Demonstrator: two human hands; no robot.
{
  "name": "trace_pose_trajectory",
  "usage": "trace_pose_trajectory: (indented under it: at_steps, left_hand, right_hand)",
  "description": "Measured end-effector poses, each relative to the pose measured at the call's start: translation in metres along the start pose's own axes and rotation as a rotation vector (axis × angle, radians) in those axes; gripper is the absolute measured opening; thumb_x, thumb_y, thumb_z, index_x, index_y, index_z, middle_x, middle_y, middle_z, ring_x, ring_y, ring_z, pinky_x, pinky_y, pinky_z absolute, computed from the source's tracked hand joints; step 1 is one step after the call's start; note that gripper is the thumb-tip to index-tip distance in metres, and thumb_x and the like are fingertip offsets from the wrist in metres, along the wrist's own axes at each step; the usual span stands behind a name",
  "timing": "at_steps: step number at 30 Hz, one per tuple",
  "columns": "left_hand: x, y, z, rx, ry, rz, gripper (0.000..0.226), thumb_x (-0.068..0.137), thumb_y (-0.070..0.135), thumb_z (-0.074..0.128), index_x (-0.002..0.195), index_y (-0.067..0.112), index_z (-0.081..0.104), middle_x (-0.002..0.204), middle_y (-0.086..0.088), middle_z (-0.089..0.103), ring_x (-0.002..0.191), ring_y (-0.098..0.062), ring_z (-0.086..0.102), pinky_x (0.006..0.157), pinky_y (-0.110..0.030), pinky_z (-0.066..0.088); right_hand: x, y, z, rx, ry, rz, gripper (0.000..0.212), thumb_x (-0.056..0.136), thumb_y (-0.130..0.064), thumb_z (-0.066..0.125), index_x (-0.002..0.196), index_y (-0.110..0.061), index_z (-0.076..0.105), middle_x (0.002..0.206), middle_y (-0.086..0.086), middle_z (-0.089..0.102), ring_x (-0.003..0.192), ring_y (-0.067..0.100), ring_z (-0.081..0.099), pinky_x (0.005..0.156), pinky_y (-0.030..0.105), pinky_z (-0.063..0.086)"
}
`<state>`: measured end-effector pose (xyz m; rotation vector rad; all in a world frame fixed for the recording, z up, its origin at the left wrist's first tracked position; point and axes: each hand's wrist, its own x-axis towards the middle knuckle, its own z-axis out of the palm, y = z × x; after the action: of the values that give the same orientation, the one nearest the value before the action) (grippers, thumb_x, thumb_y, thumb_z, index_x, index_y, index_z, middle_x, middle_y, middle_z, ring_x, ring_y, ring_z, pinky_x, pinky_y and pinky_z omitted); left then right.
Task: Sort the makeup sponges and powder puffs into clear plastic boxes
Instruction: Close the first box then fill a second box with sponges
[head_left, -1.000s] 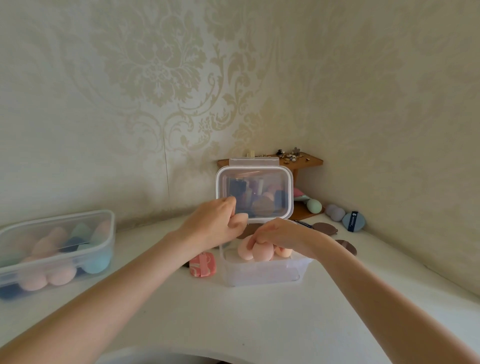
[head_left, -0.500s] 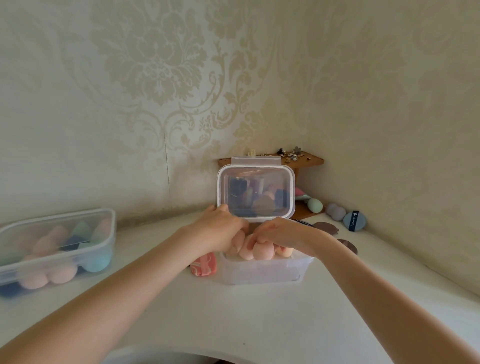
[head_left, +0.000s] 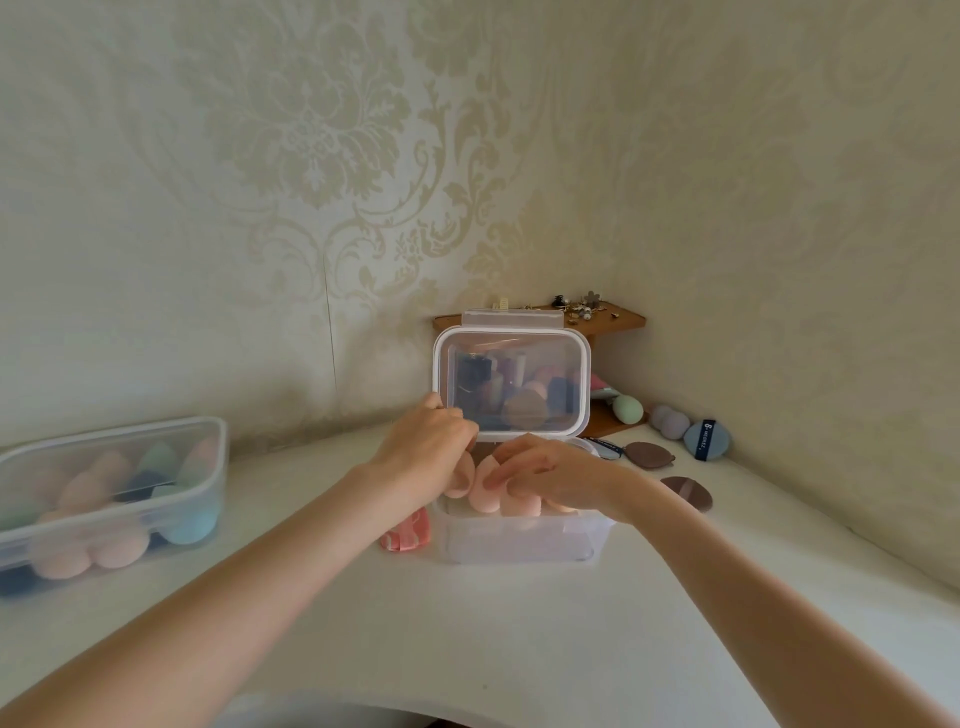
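A small clear box (head_left: 519, 543) stands in the middle of the white table, heaped with pink makeup sponges (head_left: 519, 505). Its hinged lid (head_left: 511, 382) stands upright behind them. My left hand (head_left: 423, 454) curls over a pink sponge (head_left: 460, 477) at the box's left end, knuckles by the lid's lower left corner. My right hand (head_left: 553, 473) presses its fingers down on the pink sponges. A pink marbled sponge (head_left: 408, 530) lies on the table against the box's left side.
A larger clear box (head_left: 111, 499) with several mixed sponges sits at the left. Behind the lid a wooden corner shelf (head_left: 618, 319) carries small items. A green sponge (head_left: 627, 409), purple sponge (head_left: 670, 420), blue puff (head_left: 705, 440) and two brown puffs (head_left: 649, 454) lie at the right.
My left hand has come off the lid's edge and dropped onto the sponges at the box's left end. My right hand has stayed on the pink sponges, pushing them down.
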<state>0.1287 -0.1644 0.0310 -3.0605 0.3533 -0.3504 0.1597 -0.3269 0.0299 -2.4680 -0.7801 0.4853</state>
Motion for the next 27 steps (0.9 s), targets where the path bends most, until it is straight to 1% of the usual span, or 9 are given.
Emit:
trace_pose_trajectory:
  at_steps: [3, 6, 8, 11, 14, 17, 21, 23, 27]
  left_hand:
    - [0.001, 0.001, 0.001, -0.067, -0.065, 0.031, 0.021, 0.085, 0.01, 0.06, 0.106, 0.007, 0.063, 0.116, -0.005, 0.049, 0.11, -0.026, 0.047, 0.087, -0.034, 0.045]
    - [0.003, 0.001, -0.003, -0.064, -0.049, 0.056, 0.03, 0.081, -0.002, 0.058, 0.11, 0.008, 0.056, 0.11, -0.005, 0.052, 0.099, -0.023, 0.053, 0.076, -0.032, 0.045]
    - [0.005, 0.001, -0.003, -0.066, -0.059, 0.081, 0.036, 0.078, -0.006, 0.06, 0.108, 0.01, 0.048, 0.105, -0.004, 0.051, 0.087, -0.019, 0.047, 0.066, -0.027, 0.036]
    - [0.009, -0.002, -0.001, -0.081, -0.08, 0.064, 0.021, 0.082, -0.002, 0.058, 0.097, 0.012, 0.051, 0.097, -0.001, 0.046, 0.084, -0.017, 0.045, 0.059, -0.021, 0.033]
    - [0.011, -0.01, -0.007, -0.218, -0.135, -0.011, 0.012, 0.087, 0.007, 0.058, 0.097, 0.012, 0.062, 0.104, 0.0, 0.052, 0.098, -0.019, 0.055, 0.08, -0.025, 0.046]
    - [0.011, -0.012, -0.009, -0.225, -0.178, 0.002, 0.011, 0.084, 0.008, 0.064, 0.094, 0.013, 0.068, 0.111, -0.001, 0.052, 0.102, -0.021, 0.054, 0.085, -0.027, 0.046]
    - [0.016, -0.005, -0.005, -0.136, -0.216, 0.014, 0.017, 0.08, 0.01, 0.071, 0.097, 0.011, 0.068, 0.114, -0.004, 0.047, 0.097, -0.021, 0.046, 0.081, -0.03, 0.045]
    - [0.021, -0.006, -0.007, -0.131, -0.275, 0.011, 0.018, 0.079, 0.011, 0.072, 0.096, 0.013, 0.07, 0.115, -0.003, 0.045, 0.101, -0.021, 0.047, 0.087, -0.032, 0.048]
    - [0.027, -0.013, -0.011, -0.121, -0.373, 0.035, 0.016, 0.077, 0.015, 0.074, 0.091, 0.022, 0.074, 0.117, -0.001, 0.042, 0.107, -0.024, 0.049, 0.091, -0.038, 0.05]
  right_hand:
    - [-0.002, 0.002, 0.003, -0.009, -0.027, -0.042, 0.038, 0.093, -0.003, 0.042, 0.124, -0.016, 0.061, 0.144, -0.008, 0.04, 0.13, 0.01, 0.038, 0.094, 0.007, 0.028]
    - [0.003, 0.005, 0.007, -0.161, -0.041, -0.074, 0.038, 0.096, -0.016, 0.043, 0.132, -0.026, 0.052, 0.148, -0.012, 0.034, 0.135, 0.01, 0.034, 0.11, 0.019, 0.024]
    - [0.006, 0.007, 0.009, -0.237, -0.024, -0.077, 0.039, 0.097, -0.024, 0.043, 0.136, -0.026, 0.048, 0.148, -0.01, 0.035, 0.135, 0.012, 0.034, 0.115, 0.025, 0.024]
    - [0.005, 0.009, 0.008, -0.207, 0.002, -0.059, 0.038, 0.096, -0.023, 0.045, 0.134, -0.023, 0.049, 0.142, -0.008, 0.036, 0.13, 0.012, 0.036, 0.106, 0.015, 0.024]
    - [0.006, 0.012, 0.006, -0.272, -0.002, -0.044, 0.038, 0.099, -0.021, 0.041, 0.137, -0.02, 0.045, 0.119, -0.007, 0.036, 0.12, 0.013, 0.036, 0.091, 0.008, 0.026]
    - [0.013, 0.015, 0.008, -0.196, 0.016, -0.014, 0.038, 0.099, -0.019, 0.04, 0.136, -0.02, 0.045, 0.109, -0.009, 0.035, 0.102, 0.007, 0.035, 0.076, 0.005, 0.032]
    - [0.015, 0.017, 0.009, -0.254, 0.005, -0.016, 0.039, 0.1, -0.022, 0.038, 0.138, -0.022, 0.041, 0.113, -0.012, 0.035, 0.107, 0.005, 0.034, 0.091, 0.013, 0.025]
    - [0.011, 0.013, 0.008, -0.253, 0.033, -0.024, 0.038, 0.099, -0.023, 0.038, 0.136, -0.022, 0.046, 0.114, -0.009, 0.038, 0.112, 0.011, 0.039, 0.098, 0.02, 0.029]
    - [0.005, 0.004, 0.01, -0.251, 0.071, -0.041, 0.033, 0.097, -0.019, 0.041, 0.126, -0.019, 0.057, 0.129, 0.013, 0.045, 0.117, 0.028, 0.043, 0.09, 0.024, 0.033]
